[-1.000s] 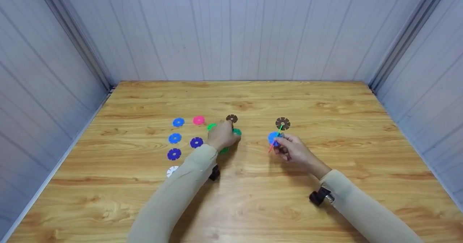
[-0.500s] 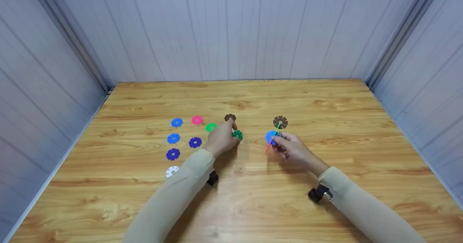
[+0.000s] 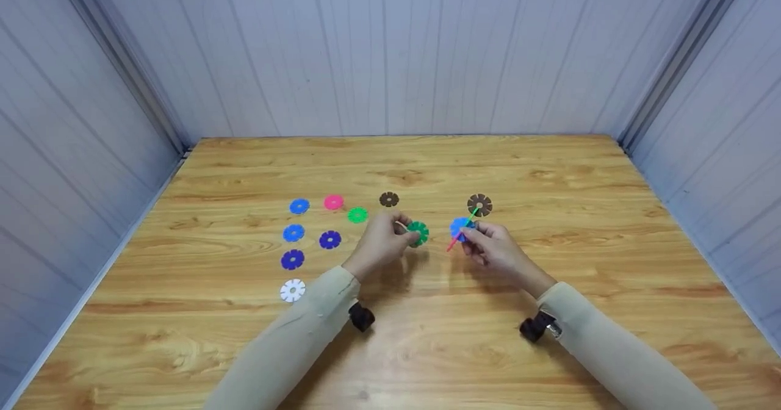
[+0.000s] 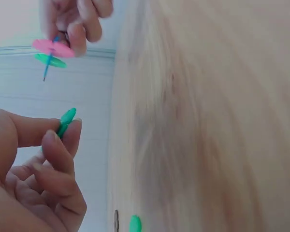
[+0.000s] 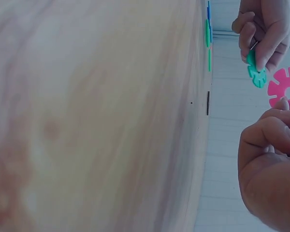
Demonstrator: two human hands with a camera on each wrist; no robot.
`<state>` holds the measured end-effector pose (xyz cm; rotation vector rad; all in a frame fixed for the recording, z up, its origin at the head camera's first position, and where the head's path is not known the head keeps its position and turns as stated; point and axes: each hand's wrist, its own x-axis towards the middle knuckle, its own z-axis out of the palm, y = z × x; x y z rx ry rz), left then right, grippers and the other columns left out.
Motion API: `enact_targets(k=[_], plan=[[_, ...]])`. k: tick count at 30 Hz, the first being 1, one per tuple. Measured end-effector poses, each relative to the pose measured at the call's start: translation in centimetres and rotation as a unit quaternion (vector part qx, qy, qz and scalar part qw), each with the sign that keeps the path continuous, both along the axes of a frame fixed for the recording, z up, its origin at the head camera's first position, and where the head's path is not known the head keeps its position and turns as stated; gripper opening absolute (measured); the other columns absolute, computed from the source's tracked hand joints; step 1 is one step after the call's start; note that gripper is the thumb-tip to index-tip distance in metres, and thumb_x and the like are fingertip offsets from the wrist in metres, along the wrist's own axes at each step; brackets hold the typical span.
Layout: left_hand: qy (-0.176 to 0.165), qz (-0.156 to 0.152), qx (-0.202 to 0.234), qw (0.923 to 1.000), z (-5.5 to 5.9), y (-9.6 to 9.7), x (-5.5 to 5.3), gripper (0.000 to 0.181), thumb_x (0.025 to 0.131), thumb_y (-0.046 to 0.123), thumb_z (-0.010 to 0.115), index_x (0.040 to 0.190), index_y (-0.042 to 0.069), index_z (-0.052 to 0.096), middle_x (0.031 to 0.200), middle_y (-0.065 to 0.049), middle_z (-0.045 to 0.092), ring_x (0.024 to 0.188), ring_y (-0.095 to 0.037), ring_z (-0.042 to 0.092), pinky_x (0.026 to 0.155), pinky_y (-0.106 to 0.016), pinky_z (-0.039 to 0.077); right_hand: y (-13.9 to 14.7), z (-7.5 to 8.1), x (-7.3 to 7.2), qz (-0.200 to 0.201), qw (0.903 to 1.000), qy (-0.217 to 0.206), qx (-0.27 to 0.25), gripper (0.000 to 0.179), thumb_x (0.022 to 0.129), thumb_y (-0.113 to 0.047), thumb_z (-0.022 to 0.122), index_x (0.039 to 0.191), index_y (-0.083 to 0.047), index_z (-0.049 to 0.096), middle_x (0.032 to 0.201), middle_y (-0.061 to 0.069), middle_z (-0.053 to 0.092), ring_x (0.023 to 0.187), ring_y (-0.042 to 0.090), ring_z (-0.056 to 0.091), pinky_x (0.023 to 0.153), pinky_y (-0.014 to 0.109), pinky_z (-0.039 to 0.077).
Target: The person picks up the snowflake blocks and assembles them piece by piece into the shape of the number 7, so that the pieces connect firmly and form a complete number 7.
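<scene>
My left hand (image 3: 382,243) pinches a green notched disc (image 3: 418,233) between thumb and fingers, raised off the table. A short gap separates it from my right hand (image 3: 495,252). The right fingers hold several joined notched discs: a blue disc (image 3: 459,229), a pink disc (image 4: 53,48) and a green disc (image 4: 50,60). A brown disc (image 3: 480,205) at the far end seems joined to them. In the right wrist view the left hand's green disc (image 5: 256,70) hangs near the pink disc (image 5: 282,87); the right fingers hide part of the joined piece.
Loose notched discs lie flat at left on the wooden table (image 3: 390,349): pink (image 3: 334,202), light green (image 3: 357,215), brown (image 3: 389,199), white (image 3: 293,290), plus several blue and purple ones. Pale panel walls (image 3: 390,56) enclose the back and sides.
My left hand has lifted the green disc from among the loose ones and moved right with it, towards the joined discs. My right hand has stayed almost in place.
</scene>
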<state>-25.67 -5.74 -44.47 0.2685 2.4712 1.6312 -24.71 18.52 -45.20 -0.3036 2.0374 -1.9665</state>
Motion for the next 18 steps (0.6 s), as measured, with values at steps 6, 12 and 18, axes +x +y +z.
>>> enact_targets(k=[6,12,18], plan=[[-0.055,0.001,0.088,0.9946,-0.1,0.2,0.7,0.014,0.094,0.006,0.068,0.104,0.001,0.059,0.084,-0.009,0.072,0.077,-0.032,0.067,0.053,-0.023,0.047,0.1,0.2,-0.2,-0.014,0.9998,0.013,0.001,0.024,0.105,-0.012,0.049,0.089,0.004,0.057,0.070,0.004,0.056,0.051,0.007,0.043,0.046,0.017,0.035],[-0.077,-0.021,0.137,0.9873,-0.3,0.5,1.3,0.015,0.092,0.004,0.069,0.099,0.002,0.056,0.078,-0.010,0.070,0.055,-0.017,0.055,0.050,-0.026,0.043,0.1,0.1,-0.5,-0.028,0.9991,0.013,-0.031,0.025,0.104,-0.010,0.050,0.085,0.003,0.059,0.066,0.003,0.057,0.047,0.006,0.040,0.043,0.017,0.032],[-0.103,-0.041,0.170,0.9791,-0.3,1.0,2.0,0.017,0.090,0.004,0.071,0.099,0.004,0.057,0.074,-0.008,0.068,0.053,-0.016,0.052,0.048,-0.027,0.039,0.1,0.3,-0.6,-0.042,0.9980,0.023,-0.041,0.025,0.104,-0.014,0.054,0.084,-0.004,0.063,0.064,0.002,0.056,0.046,0.006,0.039,0.042,0.018,0.030]])
